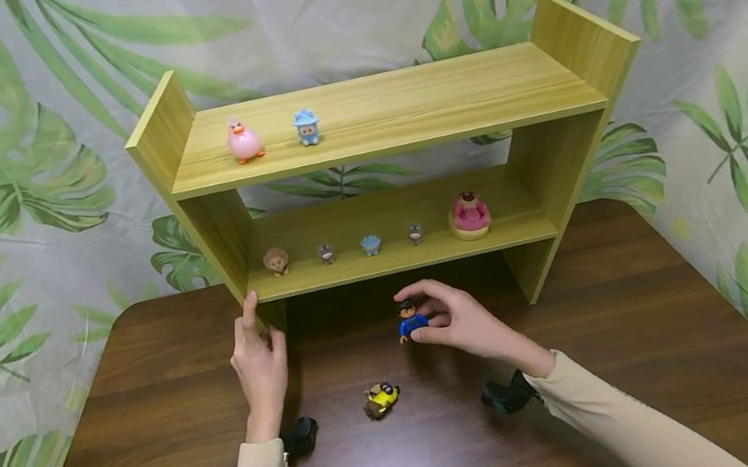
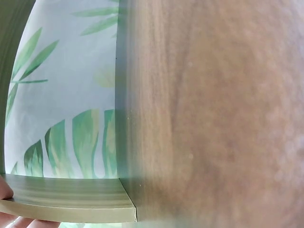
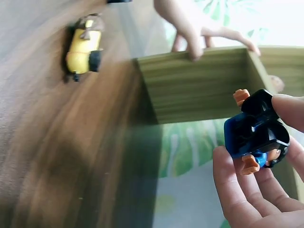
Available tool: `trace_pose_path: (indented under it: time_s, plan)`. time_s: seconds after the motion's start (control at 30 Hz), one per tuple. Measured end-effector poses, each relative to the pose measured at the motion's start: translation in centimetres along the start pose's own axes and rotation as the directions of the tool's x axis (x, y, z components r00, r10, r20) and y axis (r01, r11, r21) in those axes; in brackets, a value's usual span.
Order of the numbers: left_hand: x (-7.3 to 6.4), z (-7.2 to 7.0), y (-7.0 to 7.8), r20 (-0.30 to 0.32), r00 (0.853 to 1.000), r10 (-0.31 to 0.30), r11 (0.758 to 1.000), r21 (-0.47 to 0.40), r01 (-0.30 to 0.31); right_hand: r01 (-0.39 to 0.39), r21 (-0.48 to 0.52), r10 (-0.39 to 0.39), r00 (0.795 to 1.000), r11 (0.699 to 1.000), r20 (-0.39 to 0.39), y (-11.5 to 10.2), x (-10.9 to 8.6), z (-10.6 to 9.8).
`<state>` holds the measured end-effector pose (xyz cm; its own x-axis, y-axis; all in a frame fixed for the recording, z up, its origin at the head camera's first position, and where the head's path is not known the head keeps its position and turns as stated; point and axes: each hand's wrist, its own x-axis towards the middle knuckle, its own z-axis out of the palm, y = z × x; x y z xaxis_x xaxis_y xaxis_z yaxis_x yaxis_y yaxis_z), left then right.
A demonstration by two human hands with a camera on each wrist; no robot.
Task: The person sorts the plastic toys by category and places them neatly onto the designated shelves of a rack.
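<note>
In the head view my right hand (image 1: 460, 318) pinches a toy figure (image 1: 408, 322) with black hair and a blue top, above the table below the lower shelf board. The right wrist view shows that figure (image 3: 256, 128) from its hollow black underside, its orange hands sticking out, between thumb and fingers. My left hand (image 1: 260, 362) grips the lower left side panel of the wooden shelf (image 1: 382, 107); in the left wrist view only fingertips (image 2: 42, 223) and part of the thumb show at the panel (image 2: 71, 199). A yellow and brown toy figure (image 1: 382, 400) lies on the table between the hands.
On the top board stand a pink bird figure (image 1: 243, 141) and a blue-hatted figure (image 1: 306, 128). The middle board (image 1: 395, 265) bears several small figures, with a pink figure in a round base (image 1: 469, 216) at its right. The shelf stands on a dark wooden table (image 1: 177, 435).
</note>
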<state>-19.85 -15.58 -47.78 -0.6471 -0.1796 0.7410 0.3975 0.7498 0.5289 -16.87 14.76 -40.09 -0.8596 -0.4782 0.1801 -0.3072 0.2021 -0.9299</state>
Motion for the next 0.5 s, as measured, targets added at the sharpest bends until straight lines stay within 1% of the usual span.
trace_pose_path:
  time_s: [0.2, 0.43, 0.5]
  plan:
    - [0.0, 0.0, 0.0, -0.004, 1.0, 0.002, 1.0, -0.002, -0.003, 0.023, -0.021, -0.024, 0.999, 0.999, -0.026, -1.4, 0.0, -0.5]
    - [0.0, -0.1, 0.1, -0.001, 1.0, 0.005, 1.0, -0.002, -0.005, 0.068, -0.034, -0.069, 0.997, 0.997, -0.037, -2.4, 0.0, -0.9]
    - [0.0, -0.1, 0.1, 0.001, 1.0, 0.005, 1.0, -0.003, -0.005, 0.069, -0.034, -0.071, 0.997, 0.997, -0.042, -2.6, -0.1, -1.0]
